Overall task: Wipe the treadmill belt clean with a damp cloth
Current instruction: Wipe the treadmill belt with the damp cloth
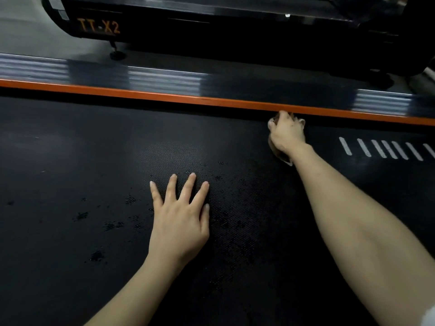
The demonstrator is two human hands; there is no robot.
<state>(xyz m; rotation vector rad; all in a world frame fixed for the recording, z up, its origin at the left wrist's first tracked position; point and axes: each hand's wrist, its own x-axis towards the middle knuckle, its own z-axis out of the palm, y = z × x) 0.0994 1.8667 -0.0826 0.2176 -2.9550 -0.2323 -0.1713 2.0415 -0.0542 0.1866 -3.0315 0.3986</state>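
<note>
Beyond the fingers, a grey ribbed side rail (pixel 164 78) runs across the view, edged on its near side with an orange strip (pixel 141 94). Bright bands of light glint off the rail in patches. Farther off lies a smooth grey floor (pixel 21 31), dimly lit, with a soft sheen. On it stands a second black machine (pixel 211 27), lettered "TT-X2" (pixel 98 26) in orange at its left end. A small round foot (pixel 117 54) holds that end off the floor. The space under the machine is in deep shadow. The whole room is dark, and the far edges are blurred.
</note>
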